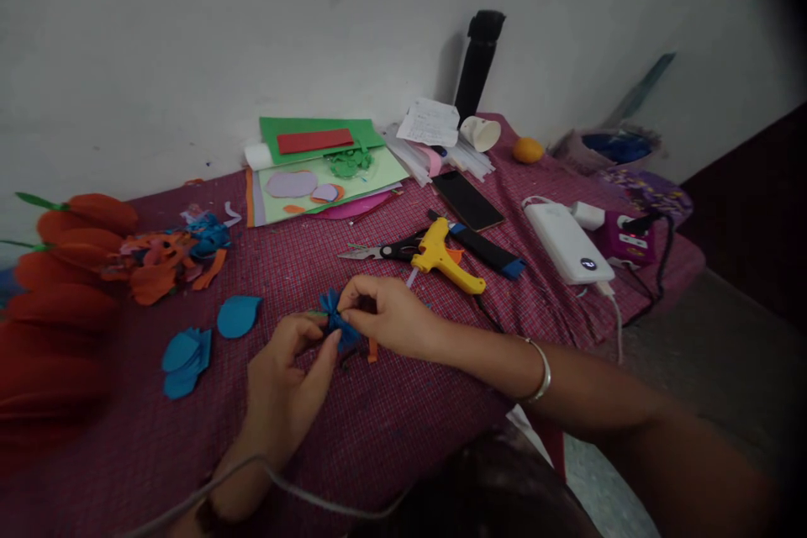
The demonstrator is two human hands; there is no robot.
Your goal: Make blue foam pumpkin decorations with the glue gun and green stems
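Between my two hands is a small blue paper flower (331, 308) with a fringed look and a bit of green at its left side. My left hand (290, 374) pinches it from the left, at the green part. From the right, the thumb and finger of my right hand (384, 315) are closed on the blue part. Left of my hands lie a loose blue petal (238, 316) and a small pile of blue petals (185, 360). A yellow glue gun (445, 256) rests just beyond my right hand, beside black-handled scissors (391, 250).
Finished-looking orange paper flowers (69, 303) and paper scraps (164, 256) fill the left. Behind are coloured sheets (328, 130), a phone (470, 200) and a paper cup (481, 134). A cutter (488, 250), white power bank (567, 242) and purple socket box (627, 239) with cables lie right.
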